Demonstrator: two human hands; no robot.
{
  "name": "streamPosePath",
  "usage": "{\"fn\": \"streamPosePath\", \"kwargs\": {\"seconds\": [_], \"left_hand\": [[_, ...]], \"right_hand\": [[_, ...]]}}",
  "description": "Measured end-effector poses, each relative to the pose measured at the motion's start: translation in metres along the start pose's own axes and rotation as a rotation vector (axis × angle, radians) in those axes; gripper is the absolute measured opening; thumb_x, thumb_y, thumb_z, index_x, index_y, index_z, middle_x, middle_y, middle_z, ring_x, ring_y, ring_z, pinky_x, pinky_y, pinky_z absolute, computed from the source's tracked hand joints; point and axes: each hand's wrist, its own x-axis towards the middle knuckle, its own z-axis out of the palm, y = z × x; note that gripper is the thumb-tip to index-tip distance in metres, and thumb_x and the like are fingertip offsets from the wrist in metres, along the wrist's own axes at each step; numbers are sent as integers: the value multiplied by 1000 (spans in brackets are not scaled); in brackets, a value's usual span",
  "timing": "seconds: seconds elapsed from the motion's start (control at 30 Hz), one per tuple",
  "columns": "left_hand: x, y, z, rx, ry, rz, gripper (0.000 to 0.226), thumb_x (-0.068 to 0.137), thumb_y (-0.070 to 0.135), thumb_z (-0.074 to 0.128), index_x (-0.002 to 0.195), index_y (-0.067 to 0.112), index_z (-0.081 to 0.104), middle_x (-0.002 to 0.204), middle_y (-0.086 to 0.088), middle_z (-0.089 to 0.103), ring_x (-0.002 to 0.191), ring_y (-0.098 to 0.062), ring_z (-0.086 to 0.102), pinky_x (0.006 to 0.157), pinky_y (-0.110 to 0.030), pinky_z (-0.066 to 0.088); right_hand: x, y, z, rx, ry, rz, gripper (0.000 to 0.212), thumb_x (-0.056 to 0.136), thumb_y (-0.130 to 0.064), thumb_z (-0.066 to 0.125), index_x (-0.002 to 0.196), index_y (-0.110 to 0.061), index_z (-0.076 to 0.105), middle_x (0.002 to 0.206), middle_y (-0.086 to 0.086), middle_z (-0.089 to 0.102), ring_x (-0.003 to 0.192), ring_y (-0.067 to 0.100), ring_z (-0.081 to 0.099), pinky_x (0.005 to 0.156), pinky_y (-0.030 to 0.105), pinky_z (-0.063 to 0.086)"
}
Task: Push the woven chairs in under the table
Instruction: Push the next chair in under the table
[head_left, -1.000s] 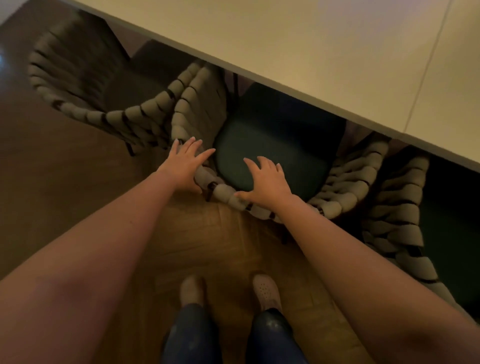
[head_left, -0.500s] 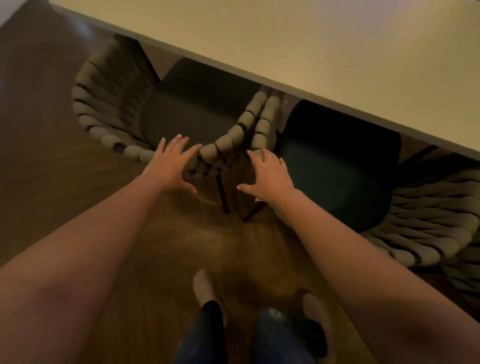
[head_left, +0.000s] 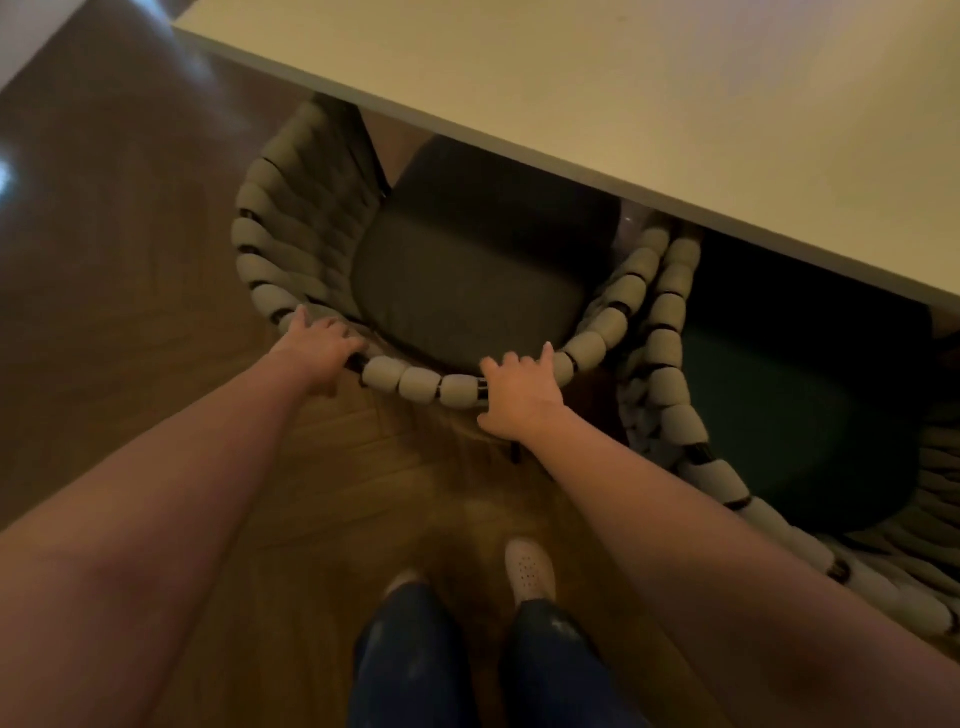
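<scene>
Woven chair (head_left: 415, 382), seat partly beneath the table (head_left: 597, 88): our left hand (head_left: 319, 345) and right hand (head_left: 519, 389) grip its curved back rail, fingers wrapped over the weave; second chair (head_left: 670, 332) alongside.

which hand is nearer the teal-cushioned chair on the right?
Right. The right hand grips the grey-cushioned chair's back rim on the side next to the teal-cushioned chair; the left hand grips the rim's far side.

Two woven chairs (head_left: 415, 382) (head_left: 691, 447), one table (head_left: 623, 93), two hands (head_left: 319, 345) (head_left: 519, 392), two shoes (head_left: 530, 569) (head_left: 402, 579).
</scene>
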Motion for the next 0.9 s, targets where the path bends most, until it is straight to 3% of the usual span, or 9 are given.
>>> {"fn": "streamPosePath", "kwargs": {"seconds": [0.13, 0.23, 0.33, 0.43, 0.53, 0.7, 0.9], "left_hand": [[22, -48, 8, 114, 11, 85, 70, 85, 32, 66, 146, 30, 31, 147, 1, 41, 139, -19, 32, 115, -52, 14], [41, -83, 10, 191, 41, 174, 62, 86, 29, 61, 143, 31, 35, 141, 0, 47, 133, -20, 39, 113, -46, 23], [52, -98, 8, 162, 102, 294, 45, 88, 29, 57, 131, 30, 48, 118, 1, 61, 110, -20, 56, 89, -32, 42], [49, -104, 10, 111, 168, 353, 36, 86, 28, 58, 121, 31, 55, 92, 6, 59, 86, -16, 58, 71, -28, 44], [44, -108, 21, 84, 247, 376, 29, 83, 28, 59, 112, 28, 57, 88, 5, 58, 84, -17, 61, 69, -30, 49], [25, -112, 44, 52, 265, 413, 23, 82, 29, 60, 106, 27, 56, 84, 4, 58, 83, -19, 63, 70, -31, 51], [-8, -118, 75, 77, 263, 404, 28, 84, 30, 59, 113, 27, 56, 95, 2, 65, 89, -20, 64, 71, -31, 49]], "right_hand": [[22, -37, -3, 14, -94, 108, 43, 86, -27, 62, 126, -18, 50, 119, 9, 59, 117, 34, 52, 111, 66, 15], [36, -58, -4, 78, -89, 190, 28, 88, -22, 60, 116, -24, 57, 106, 2, 63, 109, 28, 58, 111, 61, 20], [38, -67, -1, 70, -14, 311, 28, 88, -24, 59, 115, -29, 60, 100, -1, 63, 107, 25, 58, 114, 60, 14], [37, -77, 2, 34, 4, 421, 37, 88, -25, 58, 125, -31, 56, 109, 1, 61, 111, 27, 56, 113, 65, 4], [37, -96, 10, 46, 67, 446, 43, 85, -35, 62, 128, -33, 53, 112, 0, 59, 115, 28, 54, 110, 71, 2], [29, -125, 23, 37, 119, 477, 36, 88, -26, 62, 123, -31, 56, 115, 1, 59, 119, 28, 51, 112, 69, 4], [14, -153, 38, 25, 124, 446, 38, 89, -23, 62, 125, -31, 55, 117, 1, 58, 119, 28, 50, 114, 64, 6]]}}
